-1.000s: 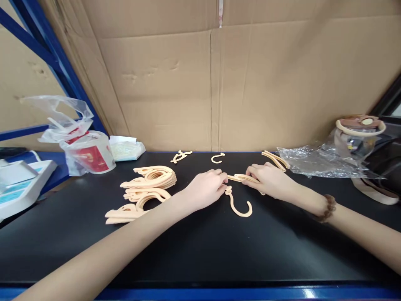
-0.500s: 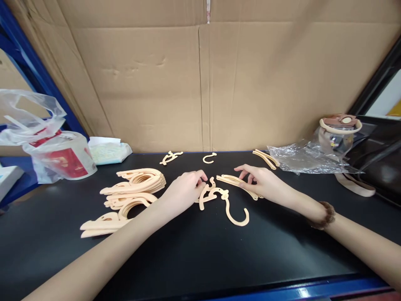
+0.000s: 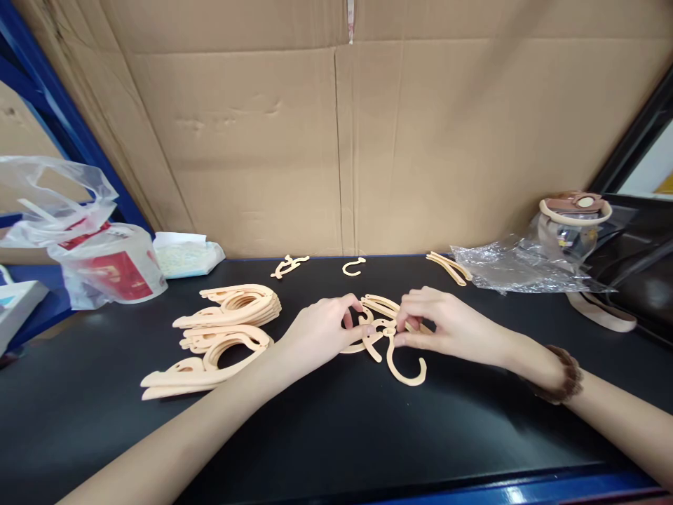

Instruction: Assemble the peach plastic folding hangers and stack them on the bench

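Over the dark tabletop (image 3: pixel 336 435), my left hand (image 3: pixel 323 330) pinches a cream curved hanger arm piece (image 3: pixel 373 348) between thumb and fingers. My right hand (image 3: pixel 446 322) is closed at the joint end of a cream hanger hook (image 3: pixel 407 381), thumb and index at its top; its fingertips partly hide the contact. The hook's open curve points toward me. Just behind the fingers lie slim cream hanger strips (image 3: pixel 377 303), partly covered by my right hand. Left of my left hand are stacked folded cream hangers (image 3: pixel 247 305), with more folded hangers (image 3: pixel 184 379) in front.
Along the back lie small hanger parts (image 3: pixel 289 265), a loose hook (image 3: pixel 353 266) and a pair of strips (image 3: pixel 449 268). A bagged tub (image 3: pixel 123 266) and a tissue pack (image 3: pixel 189 256) stand left. Clear plastic wrap (image 3: pixel 505 263) and a strapped bottle (image 3: pixel 570 224) are at right.
My right hand has moved left from the strips to the hook's joint and its fingers have closed. My left hand has shifted slightly right, and the arm piece has turned.
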`<act>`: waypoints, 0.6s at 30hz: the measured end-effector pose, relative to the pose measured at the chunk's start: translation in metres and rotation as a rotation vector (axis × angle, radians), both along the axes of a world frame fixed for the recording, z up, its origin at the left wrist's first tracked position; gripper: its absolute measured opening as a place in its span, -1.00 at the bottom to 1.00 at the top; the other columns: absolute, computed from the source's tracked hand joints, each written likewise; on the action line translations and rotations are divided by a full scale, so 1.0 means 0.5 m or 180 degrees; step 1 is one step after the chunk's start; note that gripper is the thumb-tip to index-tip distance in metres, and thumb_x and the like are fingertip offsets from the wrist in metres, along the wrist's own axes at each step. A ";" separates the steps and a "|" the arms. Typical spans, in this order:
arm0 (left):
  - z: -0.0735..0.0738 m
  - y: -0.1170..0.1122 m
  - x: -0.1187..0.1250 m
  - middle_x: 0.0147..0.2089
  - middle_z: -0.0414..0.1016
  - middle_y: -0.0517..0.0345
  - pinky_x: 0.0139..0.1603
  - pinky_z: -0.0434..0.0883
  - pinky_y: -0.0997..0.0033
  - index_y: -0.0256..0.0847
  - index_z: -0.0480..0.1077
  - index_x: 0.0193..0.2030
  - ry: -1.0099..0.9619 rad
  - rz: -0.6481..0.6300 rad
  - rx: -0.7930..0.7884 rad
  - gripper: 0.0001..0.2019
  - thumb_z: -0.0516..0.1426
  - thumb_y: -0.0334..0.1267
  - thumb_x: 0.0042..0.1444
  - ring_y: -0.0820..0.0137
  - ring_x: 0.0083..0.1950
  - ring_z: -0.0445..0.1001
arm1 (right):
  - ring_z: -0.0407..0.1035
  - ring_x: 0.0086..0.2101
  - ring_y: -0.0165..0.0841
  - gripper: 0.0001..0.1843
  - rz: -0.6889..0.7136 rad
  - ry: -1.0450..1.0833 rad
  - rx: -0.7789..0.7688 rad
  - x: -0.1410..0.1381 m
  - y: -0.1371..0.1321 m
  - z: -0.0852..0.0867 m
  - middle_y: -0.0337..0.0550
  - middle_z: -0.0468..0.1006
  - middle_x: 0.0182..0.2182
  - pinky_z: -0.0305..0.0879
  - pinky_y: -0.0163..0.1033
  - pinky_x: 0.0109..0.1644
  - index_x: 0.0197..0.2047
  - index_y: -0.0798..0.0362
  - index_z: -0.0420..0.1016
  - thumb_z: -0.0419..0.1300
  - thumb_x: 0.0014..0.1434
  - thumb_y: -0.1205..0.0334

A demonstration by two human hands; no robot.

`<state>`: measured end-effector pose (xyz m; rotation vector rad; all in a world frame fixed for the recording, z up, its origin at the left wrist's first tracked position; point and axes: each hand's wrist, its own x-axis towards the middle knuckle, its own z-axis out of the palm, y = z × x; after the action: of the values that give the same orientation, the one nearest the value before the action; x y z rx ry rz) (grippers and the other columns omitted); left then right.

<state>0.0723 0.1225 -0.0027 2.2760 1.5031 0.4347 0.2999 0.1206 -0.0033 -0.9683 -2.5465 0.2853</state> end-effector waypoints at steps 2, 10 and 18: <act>0.001 -0.001 0.002 -0.34 0.48 0.30 -0.41 0.19 0.40 -0.03 0.39 -0.10 0.0088 0.0093 -0.0018 -0.65 0.10 0.12 0.09 0.37 -0.36 0.41 | 0.24 -0.42 -0.44 -0.66 0.0195 -0.0188 -0.0081 -0.009 -0.016 0.007 -0.31 0.37 -0.50 0.12 -0.26 -0.23 -0.44 0.05 0.41 0.25 0.13 -0.06; -0.011 0.011 -0.010 -0.09 0.39 0.17 -0.16 0.33 0.32 -0.09 0.36 -0.05 -0.0306 -0.0026 0.0001 -0.69 0.18 -0.21 0.03 0.30 -0.12 0.37 | 0.30 -0.32 -0.45 -0.88 0.0577 -0.0452 -0.0203 -0.014 -0.049 0.009 -0.36 0.43 -0.43 0.11 -0.28 -0.14 -0.37 -0.02 0.45 0.27 0.15 0.16; -0.008 -0.016 0.015 0.01 0.40 0.18 0.11 0.25 0.28 -0.09 0.36 -0.05 -0.0235 -0.1321 0.0635 -0.52 -0.08 -0.64 -0.01 0.32 0.07 0.26 | 0.24 -0.47 -0.45 -0.85 0.0116 -0.0068 0.0782 -0.004 -0.037 0.014 -0.31 0.38 -0.53 0.11 -0.24 -0.27 -0.38 0.02 0.48 0.12 0.21 0.31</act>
<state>0.0797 0.1144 -0.0065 2.6080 0.9495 0.5556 0.2981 0.1024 0.0038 -0.8357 -2.5452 -0.0288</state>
